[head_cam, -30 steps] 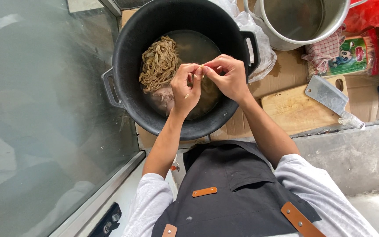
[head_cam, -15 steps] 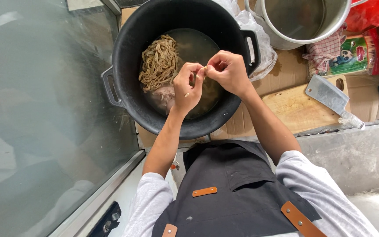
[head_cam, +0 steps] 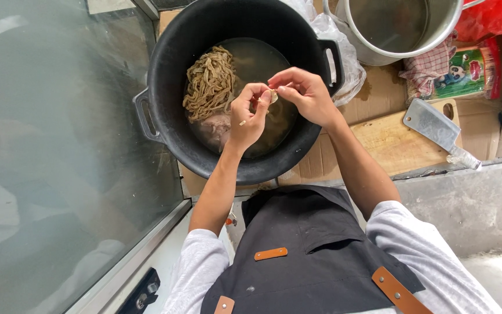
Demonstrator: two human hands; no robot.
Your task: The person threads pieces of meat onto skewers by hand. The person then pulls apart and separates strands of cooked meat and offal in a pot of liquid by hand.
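Over black tub (head_cam: 164, 70), small pale piece (head_cam: 273, 96) btwn fingers (head_cam: 262, 99)

Black tub (head_cam: 164, 70) walls around hands (head_cam: 274, 104)

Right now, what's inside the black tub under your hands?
The black tub holds murky liquid, a heap of brown stringy strands and a pale lump. The left hand and right hand cover part of the liquid; the bottom is hidden.
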